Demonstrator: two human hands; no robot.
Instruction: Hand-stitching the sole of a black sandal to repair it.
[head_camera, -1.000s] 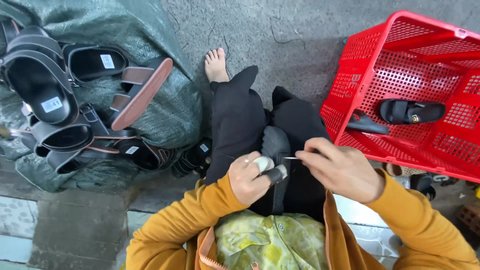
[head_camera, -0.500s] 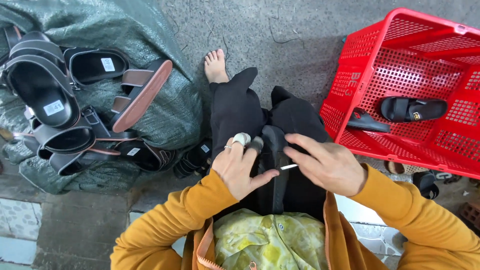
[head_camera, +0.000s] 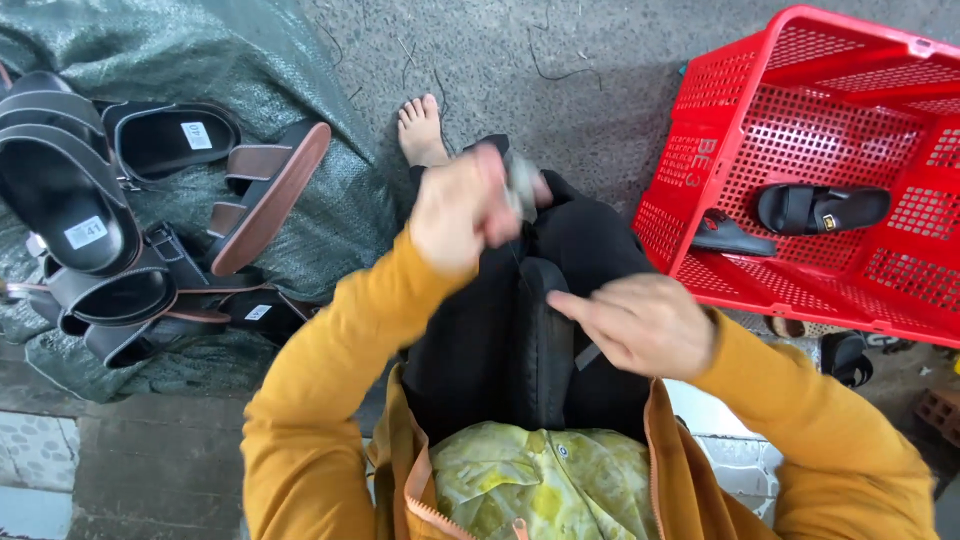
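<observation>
A black sandal (head_camera: 545, 345) lies lengthwise on my lap, over black trousers. My right hand (head_camera: 640, 325) rests on its right edge and grips it, index finger pointing left across the sole. My left hand (head_camera: 455, 205) is raised above my knees, blurred by motion. It is closed on a small grey-white roll (head_camera: 522, 183). A thin dark thread (head_camera: 516, 250) seems to run from that hand down to the sandal. Both arms are in orange sleeves.
A red plastic basket (head_camera: 700, 170) stands at the right with two black sandals (head_camera: 820, 208) inside. A pile of black and brown sandals (head_camera: 130, 240) lies on a grey-green tarp (head_camera: 300, 70) at the left. My bare foot (head_camera: 420, 130) rests on the concrete.
My left hand has risen from my lap to above my knees with the small roll in it. My right hand stayed on the sandal, and its fingers have spread flatter.
</observation>
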